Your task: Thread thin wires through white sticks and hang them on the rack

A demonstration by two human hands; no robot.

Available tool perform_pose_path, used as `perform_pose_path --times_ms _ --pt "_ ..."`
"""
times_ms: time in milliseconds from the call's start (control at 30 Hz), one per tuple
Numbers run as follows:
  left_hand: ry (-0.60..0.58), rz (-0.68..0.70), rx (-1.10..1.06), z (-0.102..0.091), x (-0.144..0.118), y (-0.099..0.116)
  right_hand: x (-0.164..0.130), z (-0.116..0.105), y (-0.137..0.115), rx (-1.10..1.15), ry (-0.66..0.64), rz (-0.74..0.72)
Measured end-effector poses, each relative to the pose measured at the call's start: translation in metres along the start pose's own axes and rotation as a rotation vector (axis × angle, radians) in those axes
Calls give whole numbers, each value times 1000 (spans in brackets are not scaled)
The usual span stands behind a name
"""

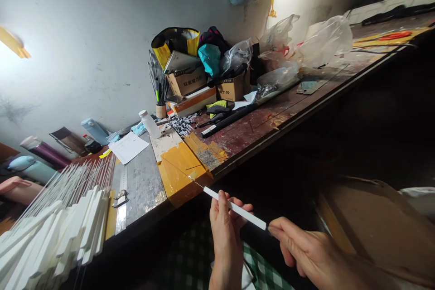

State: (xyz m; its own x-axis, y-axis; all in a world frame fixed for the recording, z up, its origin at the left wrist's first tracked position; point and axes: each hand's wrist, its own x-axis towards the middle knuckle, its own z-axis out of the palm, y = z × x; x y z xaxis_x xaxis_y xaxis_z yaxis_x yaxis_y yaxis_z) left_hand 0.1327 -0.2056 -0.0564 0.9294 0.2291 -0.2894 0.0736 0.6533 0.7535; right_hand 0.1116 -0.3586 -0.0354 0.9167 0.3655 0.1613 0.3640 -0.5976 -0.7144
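My left hand [226, 231] is closed around a white foam stick [249, 217], thumb on top and fingers beneath. The stick slants down to the right, in front of the bench edge. From its far end a thin wire rod [196, 183] points toward a block wrapped in yellow tape [180, 170]. At the near end of the stick, my right hand [302, 244] is pinched shut; whatever lies between its fingertips is too small to make out.
Many white foam sticks on thin rods [74, 226] lie piled on the bench's left. Beside them are a steel ruler [121, 208], a paper sheet [129, 147] and a white bottle [149, 124]. Cardboard boxes [186, 81] and plastic bags [326, 41] stand farther back.
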Motion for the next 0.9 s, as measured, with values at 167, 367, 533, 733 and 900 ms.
perform_pose_path --times_ms 167,367,533,733,900 --pt "7 -6 1 0 0 1 -2 -8 -16 -50 10 16" --pt "2 -16 15 -1 0 -1 -4 -6 -8 -72 -61 51" --pt "5 -16 23 -2 1 -2 -6 -3 -2 -61 -74 68" --pt "6 35 73 -6 1 -1 -4 10 12 92 -131 126" --pt "11 79 113 -11 3 -2 -6 12 13 386 -301 326"
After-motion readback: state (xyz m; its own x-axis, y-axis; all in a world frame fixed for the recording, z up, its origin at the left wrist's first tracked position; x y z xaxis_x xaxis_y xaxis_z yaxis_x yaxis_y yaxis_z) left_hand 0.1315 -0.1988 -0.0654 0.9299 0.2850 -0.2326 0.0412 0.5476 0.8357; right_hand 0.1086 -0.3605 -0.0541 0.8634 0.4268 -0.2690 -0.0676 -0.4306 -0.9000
